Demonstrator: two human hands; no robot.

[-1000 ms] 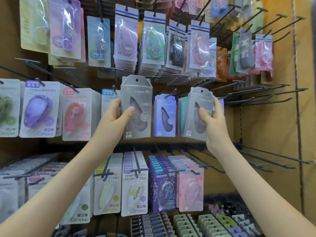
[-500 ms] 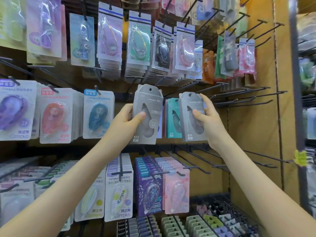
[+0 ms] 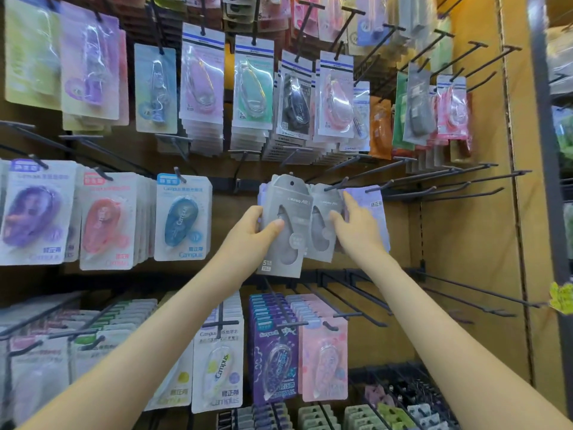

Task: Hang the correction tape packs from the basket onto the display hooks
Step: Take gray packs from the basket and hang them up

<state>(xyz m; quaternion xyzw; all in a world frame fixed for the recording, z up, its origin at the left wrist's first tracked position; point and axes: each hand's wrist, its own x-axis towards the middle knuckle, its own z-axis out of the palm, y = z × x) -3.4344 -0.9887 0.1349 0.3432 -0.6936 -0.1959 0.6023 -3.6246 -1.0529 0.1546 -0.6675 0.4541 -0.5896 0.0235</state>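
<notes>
Clamping a grey pack of correction tape, the left grip has its thumb across the card's front and its fingers behind the left edge. The pack stands upright, and the punched hole at its top is free of any hook. Just right of it, partly overlapped by its edge, a second grey pack is pinched by the right grip. That grip's thumb is on the front and its fingers are behind, with the forefinger straight up along the card's right edge. The tip of a hook sits at this pack's top corner; whether it passes through the hole I cannot tell. Behind the right grip's fingers hangs a lilac pack. Left of the left grip, apart from it, hangs a blue Campus pack. Below both grips, a purple pack and a pink pack hang side by side. To the right of the right grip, several bare hooks jut from the board.
</notes>
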